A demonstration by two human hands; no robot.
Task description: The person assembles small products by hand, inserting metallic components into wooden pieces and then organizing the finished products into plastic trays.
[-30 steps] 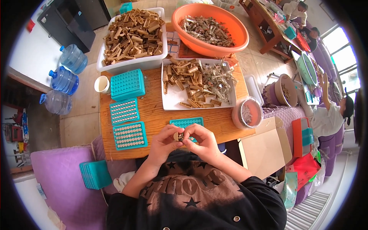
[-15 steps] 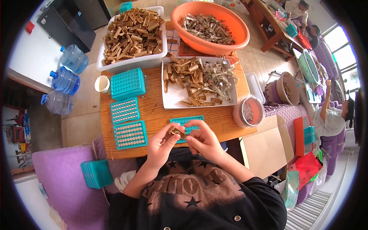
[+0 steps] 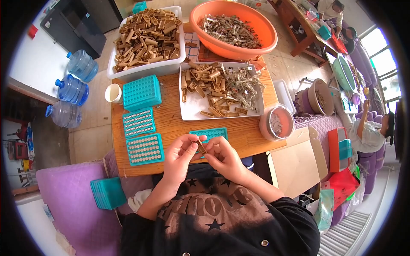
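Close to my body at the table's near edge, my left hand pinches a small brown trough-shaped plastic casing, tilted between thumb and fingers. My right hand has its thumb and fingers closed at the casing's other end; whether a tiny part is in them is hidden. Just beyond my hands lies a teal peg tray, partly covered by them. A white box farther off holds more brown casings on its left and clear-and-metal parts on its right.
Left on the table are teal trays with rows of small metal parts and a teal tray stack. A white tub, an orange basin and a clear round container stand around. Other people sit at the right.
The brown casing has turned from lying nearly level to a steeper tilt between my fingers. My right fingers have shifted slightly left, closer to it.
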